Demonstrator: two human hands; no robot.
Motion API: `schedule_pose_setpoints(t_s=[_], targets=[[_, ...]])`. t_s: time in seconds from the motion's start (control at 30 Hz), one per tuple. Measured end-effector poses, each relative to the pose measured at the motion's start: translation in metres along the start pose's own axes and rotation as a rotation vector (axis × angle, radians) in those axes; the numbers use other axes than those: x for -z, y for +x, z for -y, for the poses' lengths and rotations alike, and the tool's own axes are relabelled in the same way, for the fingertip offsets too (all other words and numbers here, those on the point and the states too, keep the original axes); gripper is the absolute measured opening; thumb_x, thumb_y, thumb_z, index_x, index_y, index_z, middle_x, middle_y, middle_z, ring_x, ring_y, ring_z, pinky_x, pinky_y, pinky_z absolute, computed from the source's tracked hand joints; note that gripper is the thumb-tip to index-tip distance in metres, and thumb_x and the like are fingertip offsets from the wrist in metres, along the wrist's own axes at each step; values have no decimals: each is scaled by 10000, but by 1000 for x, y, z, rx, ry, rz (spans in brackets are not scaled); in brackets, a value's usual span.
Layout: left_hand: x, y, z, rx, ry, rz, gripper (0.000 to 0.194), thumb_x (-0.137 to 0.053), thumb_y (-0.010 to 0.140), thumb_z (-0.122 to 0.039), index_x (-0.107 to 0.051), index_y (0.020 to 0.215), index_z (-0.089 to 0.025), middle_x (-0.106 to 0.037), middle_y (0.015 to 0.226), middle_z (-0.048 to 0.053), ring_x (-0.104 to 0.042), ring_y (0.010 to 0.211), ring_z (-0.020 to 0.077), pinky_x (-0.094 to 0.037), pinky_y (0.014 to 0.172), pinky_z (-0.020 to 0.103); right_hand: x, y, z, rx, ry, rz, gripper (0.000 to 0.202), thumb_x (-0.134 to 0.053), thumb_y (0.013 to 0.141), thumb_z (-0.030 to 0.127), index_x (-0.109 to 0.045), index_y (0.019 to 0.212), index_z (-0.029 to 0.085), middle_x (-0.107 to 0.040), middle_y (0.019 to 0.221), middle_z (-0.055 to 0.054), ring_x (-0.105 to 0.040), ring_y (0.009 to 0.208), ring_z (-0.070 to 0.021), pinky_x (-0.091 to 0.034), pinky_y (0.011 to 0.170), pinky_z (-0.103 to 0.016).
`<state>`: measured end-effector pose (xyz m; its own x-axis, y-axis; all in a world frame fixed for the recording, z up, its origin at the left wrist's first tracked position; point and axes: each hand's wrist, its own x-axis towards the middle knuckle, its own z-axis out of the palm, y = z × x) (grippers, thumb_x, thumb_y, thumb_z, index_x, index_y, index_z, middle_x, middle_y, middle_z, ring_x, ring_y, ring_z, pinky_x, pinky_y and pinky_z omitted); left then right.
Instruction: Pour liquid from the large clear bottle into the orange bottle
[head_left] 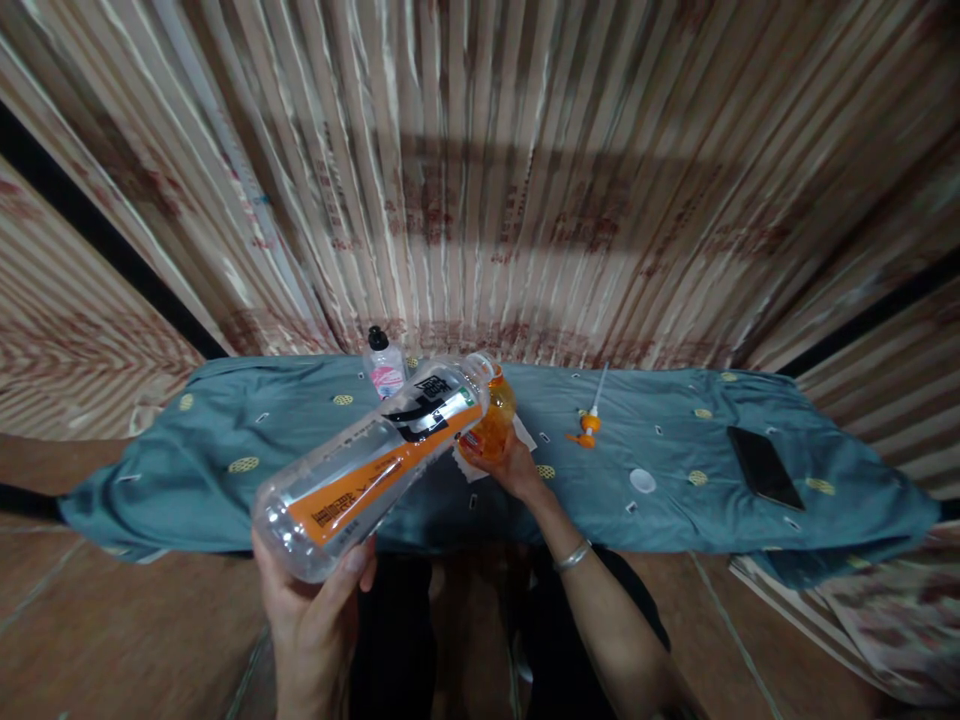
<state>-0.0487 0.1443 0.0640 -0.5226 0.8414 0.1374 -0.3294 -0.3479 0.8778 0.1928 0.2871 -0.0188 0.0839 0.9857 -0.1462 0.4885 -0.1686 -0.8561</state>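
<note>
My left hand [319,590] is closed around the base of a large clear plastic bottle [375,460] with an orange, silver and black label. The bottle tilts up to the right, and its uncapped neck is at the mouth of a small orange translucent bottle [495,415]. Wrapped round that orange bottle is my right hand [517,465], with a silver bangle on the wrist. Whether liquid runs between the two bottles I cannot tell. Under the orange bottle lies a piece of white paper [525,433], partly hidden. An orange pump top [589,425] with a clear tube lies to the right.
A teal patterned cloth [225,500] covers the narrow table. On it are a clear bottle with a black cap [385,370] at the back, a white round disc [642,481] and a black phone [765,467] on the right. A striped curtain [480,200] hangs behind.
</note>
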Motion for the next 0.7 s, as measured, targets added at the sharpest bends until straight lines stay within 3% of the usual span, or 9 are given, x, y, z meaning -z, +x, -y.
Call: schedule_pose_setpoints(t_s=[0.13,0.27,0.43,0.6,0.7], targets=[[-6,-6,1,15,-15,-25,908,-1186,611,-264,-748,1405,-226,-813,978,31,-641,574,128,-438,433,206,-2,-1,-1,1,13,-4,784,-1003,887,433,-650,1560,241,-893,1349,-150,-837,1391,-449,-656,1206,-609],[-12,-14,2,18,-13,-84,835,-1167,682,-315,-772,1411,-217,-794,1024,22,-632,632,110,-458,467,199,-3,-2,-4,38,43,-18,784,-1006,867,445,-658,1537,234,-897,1336,-162,-848,1358,-475,-652,1195,-657],[-12,-16,4,17,-12,-70,731,-1155,704,-310,-788,1330,-214,-782,1034,18,-620,637,108,-455,474,212,1,-2,-3,46,56,-5,778,-1033,824,385,-687,1507,242,-894,1333,-167,-840,1373,-507,-640,1203,-700],[-11,-16,5,24,-15,-91,769,-1166,698,-317,-786,1360,-221,-797,1075,28,-639,661,116,-459,477,209,0,-2,-3,26,21,-13,815,-1035,813,376,-682,1532,221,-898,1342,-162,-847,1367,-473,-660,1199,-634],[-10,-16,5,23,-3,-92,790,-1176,683,-345,-790,1361,-221,-790,1045,13,-622,645,104,-463,476,200,-2,-2,-7,89,62,-23,868,-1029,803,353,-667,1584,234,-903,1346,-144,-860,1349,-453,-673,1183,-616]])
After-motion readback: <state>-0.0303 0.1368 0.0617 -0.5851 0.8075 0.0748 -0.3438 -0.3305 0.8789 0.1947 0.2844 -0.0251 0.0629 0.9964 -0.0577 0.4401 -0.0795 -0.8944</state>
